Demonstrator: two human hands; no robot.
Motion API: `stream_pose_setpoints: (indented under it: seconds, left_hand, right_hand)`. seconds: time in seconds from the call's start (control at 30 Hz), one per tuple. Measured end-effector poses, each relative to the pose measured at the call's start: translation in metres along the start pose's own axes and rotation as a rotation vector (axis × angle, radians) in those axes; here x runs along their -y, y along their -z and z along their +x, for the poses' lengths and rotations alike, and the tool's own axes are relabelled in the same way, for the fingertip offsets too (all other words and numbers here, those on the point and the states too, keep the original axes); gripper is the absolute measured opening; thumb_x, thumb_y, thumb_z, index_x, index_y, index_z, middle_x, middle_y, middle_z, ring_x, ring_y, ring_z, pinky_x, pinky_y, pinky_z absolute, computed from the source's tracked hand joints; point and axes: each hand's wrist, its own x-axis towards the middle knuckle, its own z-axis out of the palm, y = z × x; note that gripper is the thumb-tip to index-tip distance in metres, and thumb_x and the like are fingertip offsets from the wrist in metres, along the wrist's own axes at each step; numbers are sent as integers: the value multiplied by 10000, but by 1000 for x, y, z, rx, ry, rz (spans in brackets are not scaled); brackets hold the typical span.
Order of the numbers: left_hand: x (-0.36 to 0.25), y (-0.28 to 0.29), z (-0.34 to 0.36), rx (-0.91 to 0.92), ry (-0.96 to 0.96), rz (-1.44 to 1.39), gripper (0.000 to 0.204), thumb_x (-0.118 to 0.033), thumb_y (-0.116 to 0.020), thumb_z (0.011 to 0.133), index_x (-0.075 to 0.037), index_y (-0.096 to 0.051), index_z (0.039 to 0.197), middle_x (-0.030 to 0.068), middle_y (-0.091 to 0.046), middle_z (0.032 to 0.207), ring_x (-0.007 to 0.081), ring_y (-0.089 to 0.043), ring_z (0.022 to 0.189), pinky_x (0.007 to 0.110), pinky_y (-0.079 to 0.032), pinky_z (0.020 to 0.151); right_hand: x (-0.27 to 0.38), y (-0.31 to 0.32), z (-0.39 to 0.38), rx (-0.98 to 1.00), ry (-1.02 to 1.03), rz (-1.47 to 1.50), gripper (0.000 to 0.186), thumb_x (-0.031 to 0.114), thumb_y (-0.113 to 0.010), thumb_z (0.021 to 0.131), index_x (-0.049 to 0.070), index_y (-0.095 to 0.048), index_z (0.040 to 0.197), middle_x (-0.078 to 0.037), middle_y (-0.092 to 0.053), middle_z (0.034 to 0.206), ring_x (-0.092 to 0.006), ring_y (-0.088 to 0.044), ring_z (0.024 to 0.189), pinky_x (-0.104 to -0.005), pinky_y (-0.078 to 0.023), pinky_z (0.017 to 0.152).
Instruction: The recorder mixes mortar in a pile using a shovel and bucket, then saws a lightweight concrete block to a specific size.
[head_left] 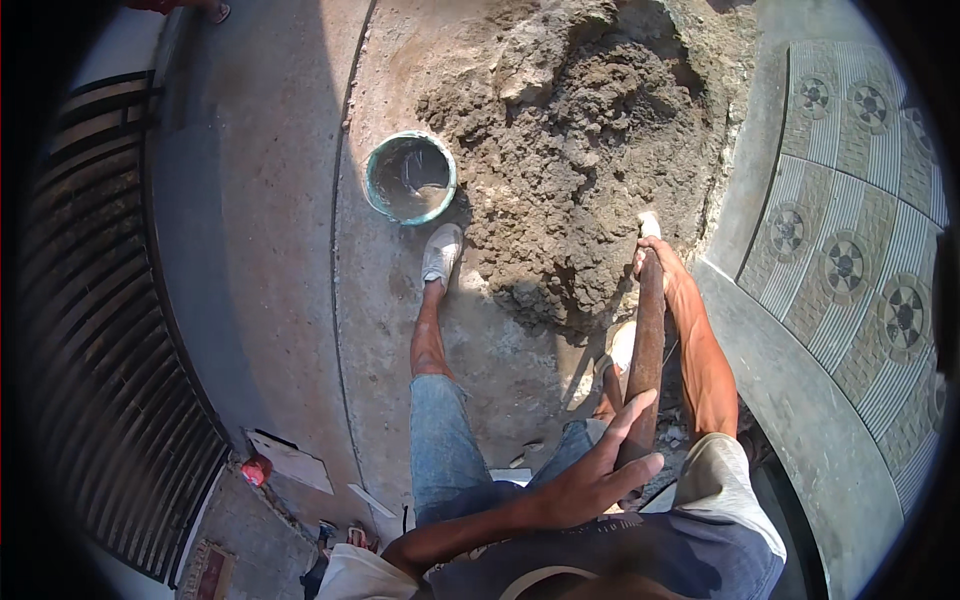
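Observation:
A thick wooden tool handle (647,340) slants from near my body out toward a heap of wet grey mortar (590,150). My right hand (660,265) is closed round its far part, beside the heap's right edge. Nearer my body, my left hand (605,470) holds the handle between its thumb and fairly straight fingers. A short sunlit stretch shows past my right hand; the tool's head cannot be made out. Left of the heap stands a round green-rimmed bucket (411,178), smeared with mortar and with a little grey material inside.
My left shoe (441,252) rests on the concrete just below the bucket. A raised ledge with patterned tiles (840,260) runs along the right. Dark metal bars (120,330) line the left side. A pale flat board (290,462) lies at the lower left.

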Motion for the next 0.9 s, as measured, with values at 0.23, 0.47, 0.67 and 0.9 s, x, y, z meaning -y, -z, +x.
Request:
stream_pose_setpoints:
  seconds: [0.23, 0.47, 0.67, 0.9]
  left_hand:
    - [-48, 21, -91, 182, 58, -254, 740, -201, -486, 990, -38, 16, 1510, 185, -288, 1408, 174, -500, 1036, 320, -434, 918]
    - [-22, 83, -169, -201, -216, 24, 895, -229, -597, 923, 25, 50, 1488, 282, -115, 1514, 319, -159, 1426, 388, -174, 1143]
    - [71, 195, -171, -666, 77, 369, 862, -246, -637, 860, -51, -105, 1509, 304, -414, 1382, 376, -499, 1237, 387, -393, 1013]
    - [197, 366, -140, -1210, 281, 789, 674, -118, -667, 783, -70, -377, 1389, 190, -547, 1265, 390, -529, 1157, 466, -442, 959]
  right_hand:
    - [-15, -115, -38, 95, -163, -160, 141, 105, -609, 820, 65, -477, 849, -42, -530, 576, -156, -510, 429, -292, -512, 432]
    - [-63, -286, -29, 119, -20, -474, 120, 145, -583, 856, 56, -502, 853, -46, -543, 573, -154, -529, 429, -297, -526, 426]
    - [-131, -386, 1, 171, 229, -570, 150, 170, -577, 872, 36, -511, 866, -61, -549, 606, -172, -543, 452, -315, -519, 429]
    - [-209, -392, 54, 246, 378, -545, 158, 96, -594, 865, 10, -483, 938, -103, -586, 687, -179, -589, 559, -316, -537, 518]
